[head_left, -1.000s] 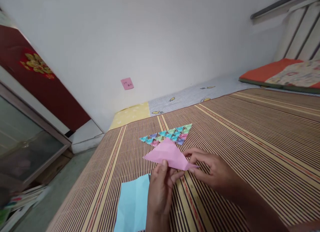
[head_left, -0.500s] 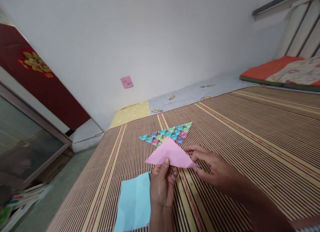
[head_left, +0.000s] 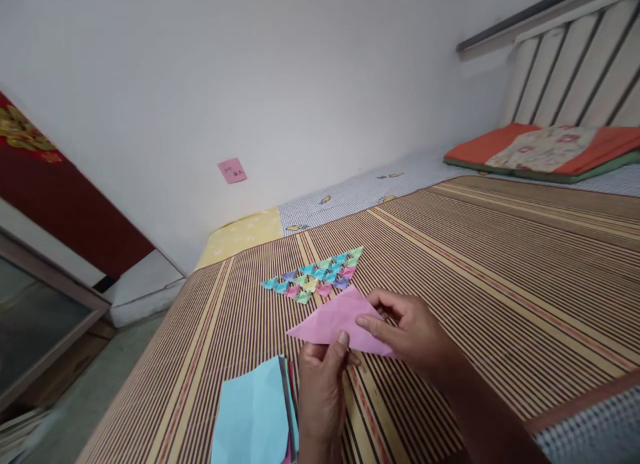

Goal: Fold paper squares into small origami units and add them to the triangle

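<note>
A person holds a piece of pink paper (head_left: 325, 321), folded to a triangle, in both hands above the near middle of a striped mat (head_left: 475, 271). One point of the paper aims left, another stands at the far side, and the right corner is partly covered by the right hand (head_left: 407, 327). The left hand (head_left: 321, 387) pinches the near edge, thumb on top and fingers curled beneath, with little gap between them. The right hand grips the right part, its thumb laid flat on the face and its index finger bent at the far edge; its other fingers are mostly hidden. Just left of the left hand lies a stack of paper, a creased blue sheet (head_left: 250, 411) on top and other colours showing at its right edge. Beyond the pink paper, small folded pieces (head_left: 320, 272) in blue, green, pink, yellow and purple lie in slanting rows on the mat. At the far side a yellow cloth (head_left: 245, 234) and a checked cloth (head_left: 345, 196) run along the wall (head_left: 310, 84), which bears a pink note (head_left: 233, 171). A folded quilt (head_left: 540, 151) lies far right, before a radiator (head_left: 575, 74).
</note>
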`<action>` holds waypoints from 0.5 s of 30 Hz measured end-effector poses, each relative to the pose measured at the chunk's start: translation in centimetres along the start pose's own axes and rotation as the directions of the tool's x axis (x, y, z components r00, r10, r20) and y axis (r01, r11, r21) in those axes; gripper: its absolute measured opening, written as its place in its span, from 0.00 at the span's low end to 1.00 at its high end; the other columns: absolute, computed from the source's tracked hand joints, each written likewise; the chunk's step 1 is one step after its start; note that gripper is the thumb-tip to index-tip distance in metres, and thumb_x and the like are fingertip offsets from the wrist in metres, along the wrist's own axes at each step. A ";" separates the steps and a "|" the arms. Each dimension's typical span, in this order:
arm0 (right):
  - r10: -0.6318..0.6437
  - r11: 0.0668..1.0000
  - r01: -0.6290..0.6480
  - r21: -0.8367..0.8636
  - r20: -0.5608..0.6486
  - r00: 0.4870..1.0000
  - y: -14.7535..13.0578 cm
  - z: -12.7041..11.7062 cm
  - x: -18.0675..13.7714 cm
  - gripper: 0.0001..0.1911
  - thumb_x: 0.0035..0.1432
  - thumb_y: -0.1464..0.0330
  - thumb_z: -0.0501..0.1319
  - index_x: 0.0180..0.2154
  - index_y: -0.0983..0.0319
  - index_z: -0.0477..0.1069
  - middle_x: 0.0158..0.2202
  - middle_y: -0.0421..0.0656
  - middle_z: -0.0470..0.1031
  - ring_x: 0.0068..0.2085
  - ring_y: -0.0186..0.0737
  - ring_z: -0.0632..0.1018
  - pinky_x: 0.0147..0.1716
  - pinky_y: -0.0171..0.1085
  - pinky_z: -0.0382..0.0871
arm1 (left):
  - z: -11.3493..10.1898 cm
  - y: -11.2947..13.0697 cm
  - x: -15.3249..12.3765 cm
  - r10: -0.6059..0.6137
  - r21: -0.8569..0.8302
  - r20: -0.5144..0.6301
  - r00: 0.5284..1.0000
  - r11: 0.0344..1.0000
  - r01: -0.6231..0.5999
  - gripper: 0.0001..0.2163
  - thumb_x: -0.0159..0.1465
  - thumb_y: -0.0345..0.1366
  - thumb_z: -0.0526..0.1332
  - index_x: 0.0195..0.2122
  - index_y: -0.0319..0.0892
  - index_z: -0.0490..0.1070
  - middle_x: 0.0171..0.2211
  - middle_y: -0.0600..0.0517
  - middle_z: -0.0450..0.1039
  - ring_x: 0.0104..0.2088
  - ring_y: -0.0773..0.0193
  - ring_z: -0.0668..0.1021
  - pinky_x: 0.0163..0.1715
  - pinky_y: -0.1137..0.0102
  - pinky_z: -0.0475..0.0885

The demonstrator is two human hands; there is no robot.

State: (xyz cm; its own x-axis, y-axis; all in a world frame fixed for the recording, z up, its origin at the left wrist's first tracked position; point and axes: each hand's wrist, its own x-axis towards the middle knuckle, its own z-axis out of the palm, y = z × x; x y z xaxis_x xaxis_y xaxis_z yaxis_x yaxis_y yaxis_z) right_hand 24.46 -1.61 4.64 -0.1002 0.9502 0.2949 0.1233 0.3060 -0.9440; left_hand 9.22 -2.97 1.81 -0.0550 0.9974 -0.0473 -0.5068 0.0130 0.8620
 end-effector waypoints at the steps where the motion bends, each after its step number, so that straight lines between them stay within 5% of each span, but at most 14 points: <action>1: -0.005 1.000 0.005 -0.020 -0.005 1.000 0.1 -0.1 0.0 0.07 0.58 0.66 0.64 0.31 0.63 0.75 0.27 0.40 0.75 0.28 0.36 0.72 0.27 0.33 0.64 | 0.2 0.1 0.0 -0.014 -0.031 -0.008 1.000 0.999 0.014 0.15 0.53 0.36 0.76 0.39 0.37 0.81 0.30 0.50 0.80 0.26 0.69 0.77 0.28 0.74 0.74; 6: 0.030 0.999 -0.029 -0.037 0.029 0.999 0.3 -0.1 0.0 0.10 0.60 0.64 0.62 0.30 0.63 0.72 0.24 0.37 0.68 0.26 0.34 0.67 0.24 0.33 0.59 | 1.0 0.9 -0.3 -0.083 -0.118 -0.059 0.995 0.990 0.075 0.15 0.52 0.39 0.76 0.37 0.37 0.81 0.33 0.48 0.81 0.29 0.65 0.79 0.29 0.72 0.77; 11: -0.006 1.000 0.007 0.028 -0.022 1.000 -0.1 0.2 -0.1 0.13 0.62 0.63 0.60 0.28 0.62 0.69 0.23 0.36 0.63 0.25 0.33 0.64 0.23 0.32 0.57 | 1.0 0.8 -0.4 -0.079 -0.078 0.006 0.997 0.994 0.079 0.11 0.53 0.38 0.75 0.30 0.36 0.79 0.31 0.46 0.81 0.34 0.56 0.83 0.35 0.67 0.79; 15: -0.012 1.000 0.012 -0.002 -0.070 0.997 -0.4 0.3 0.0 0.13 0.60 0.65 0.60 0.25 0.62 0.66 0.22 0.35 0.59 0.25 0.33 0.61 0.23 0.33 0.54 | 1.0 -0.2 -0.7 -0.002 0.025 0.003 1.000 1.000 0.002 0.12 0.58 0.37 0.72 0.41 0.36 0.81 0.39 0.43 0.83 0.43 0.52 0.83 0.44 0.63 0.78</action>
State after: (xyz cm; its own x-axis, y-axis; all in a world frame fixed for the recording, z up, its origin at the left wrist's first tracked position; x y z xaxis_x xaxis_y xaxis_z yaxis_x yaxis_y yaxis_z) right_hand 24.08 -1.78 4.93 -0.0322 0.9482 0.3160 0.1242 0.3175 -0.9401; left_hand 10.27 -3.56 2.18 -0.0516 0.9975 -0.0481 -0.4849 0.0170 0.8744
